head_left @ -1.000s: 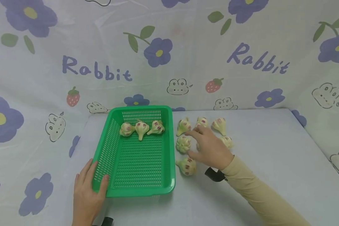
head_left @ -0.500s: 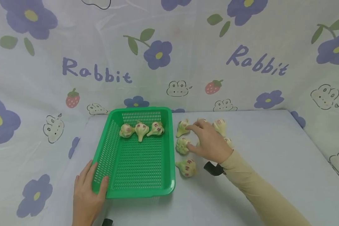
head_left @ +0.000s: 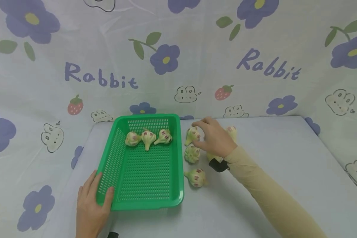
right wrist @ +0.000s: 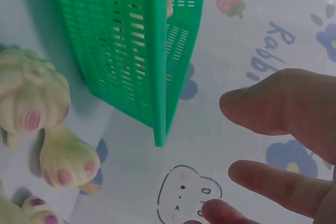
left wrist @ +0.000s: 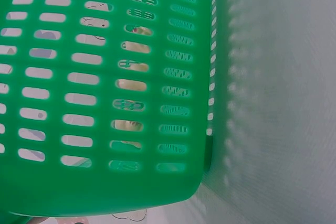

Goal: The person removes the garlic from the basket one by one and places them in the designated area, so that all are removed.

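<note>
A green plastic basket (head_left: pixel 148 178) with slotted walls stands left of centre on the table. My left hand (head_left: pixel 92 201) grips its near left corner, the thumb over the rim. Three garlic bulbs (head_left: pixel 148 137) lie in a row at the basket's far end. Above more garlic on the table, to the right of the basket, hovers my right hand (head_left: pixel 215 137), thumb and fingers spread apart. In the right wrist view nothing lies between those fingers. Close to them are a far garlic bulb (head_left: pixel 191 136) and a knobbly one (head_left: pixel 192 154). The hand and wrist partly hide others.
One garlic bulb (head_left: pixel 196 177) lies nearest the front, beside the basket's right wall. Another bulb (head_left: pixel 232 132) shows behind the right hand. A white cloth (head_left: pixel 190 49) printed with flowers and rabbits hangs behind the table (head_left: pixel 279 158).
My right hand has moved away from me over the garlic, toward the back of the table. The left hand and the basket stay where they were.
</note>
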Motion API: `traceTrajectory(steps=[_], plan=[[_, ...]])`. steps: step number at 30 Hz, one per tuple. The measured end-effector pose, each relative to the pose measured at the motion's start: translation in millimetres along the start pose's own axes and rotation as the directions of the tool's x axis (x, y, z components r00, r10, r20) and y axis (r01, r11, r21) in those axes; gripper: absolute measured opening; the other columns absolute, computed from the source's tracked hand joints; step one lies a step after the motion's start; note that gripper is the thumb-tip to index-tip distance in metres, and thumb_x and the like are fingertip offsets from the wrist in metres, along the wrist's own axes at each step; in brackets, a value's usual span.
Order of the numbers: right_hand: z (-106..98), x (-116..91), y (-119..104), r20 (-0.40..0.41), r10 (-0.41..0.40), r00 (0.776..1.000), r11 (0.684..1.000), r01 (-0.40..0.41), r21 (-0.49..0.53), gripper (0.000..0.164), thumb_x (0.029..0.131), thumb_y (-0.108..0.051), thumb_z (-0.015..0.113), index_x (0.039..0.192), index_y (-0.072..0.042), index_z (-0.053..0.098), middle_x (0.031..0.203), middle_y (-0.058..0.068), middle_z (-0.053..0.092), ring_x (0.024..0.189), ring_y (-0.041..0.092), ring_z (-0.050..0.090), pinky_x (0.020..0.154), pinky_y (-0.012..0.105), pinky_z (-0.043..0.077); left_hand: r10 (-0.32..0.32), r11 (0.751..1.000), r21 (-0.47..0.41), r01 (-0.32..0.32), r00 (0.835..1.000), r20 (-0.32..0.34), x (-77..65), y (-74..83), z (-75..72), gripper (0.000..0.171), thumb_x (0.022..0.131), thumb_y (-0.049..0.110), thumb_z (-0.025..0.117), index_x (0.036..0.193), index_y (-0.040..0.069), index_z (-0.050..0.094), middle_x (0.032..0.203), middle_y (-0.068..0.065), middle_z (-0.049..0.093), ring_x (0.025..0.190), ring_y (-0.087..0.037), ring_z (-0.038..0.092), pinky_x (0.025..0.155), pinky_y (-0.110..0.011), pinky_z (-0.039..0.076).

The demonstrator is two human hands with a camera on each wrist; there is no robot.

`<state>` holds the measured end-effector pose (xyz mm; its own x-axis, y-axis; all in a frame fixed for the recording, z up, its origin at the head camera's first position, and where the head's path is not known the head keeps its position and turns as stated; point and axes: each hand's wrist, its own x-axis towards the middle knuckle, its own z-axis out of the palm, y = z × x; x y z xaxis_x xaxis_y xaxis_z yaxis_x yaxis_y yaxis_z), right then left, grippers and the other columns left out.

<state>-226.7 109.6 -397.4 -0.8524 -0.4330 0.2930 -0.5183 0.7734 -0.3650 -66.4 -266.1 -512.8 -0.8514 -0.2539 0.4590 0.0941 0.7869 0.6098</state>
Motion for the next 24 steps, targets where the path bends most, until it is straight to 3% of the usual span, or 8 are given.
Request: traceTrajectory(steps=[18,24], plan=[[-4.8,35.4,5.7,0.057,0.058,0.997,0.997,-0.060,0.040,0.056,0.091,-0.027,0.077,0.140,-0.004,0.063,0.135,0.023,0.060,0.121,0.039,0.061,0.099,0.055,0.057,-0.003,1.000,0.006,0.003,1.000,0.005,-0.4,4.0,-4.0,0.058,0.097,0.024,0.071,0.149,0.005,0.054,0.158,-0.020,0.048,0.145,-0.046,0.043,0.123,-0.072,0.020],[0.3,50.2,-4.2,0.065,0.025,0.998,0.999,-0.028,0.039,0.055,0.089,-0.028,0.078,0.138,-0.005,0.065,0.134,0.021,0.061,0.123,0.036,0.060,0.102,0.053,0.056,0.006,1.000,-0.003,-0.006,1.000,-0.006,0.6,6.1,-4.7,0.058,0.096,0.023,0.072,0.148,0.006,0.055,0.158,-0.018,0.048,0.145,-0.045,0.044,0.122,-0.073,0.022]])
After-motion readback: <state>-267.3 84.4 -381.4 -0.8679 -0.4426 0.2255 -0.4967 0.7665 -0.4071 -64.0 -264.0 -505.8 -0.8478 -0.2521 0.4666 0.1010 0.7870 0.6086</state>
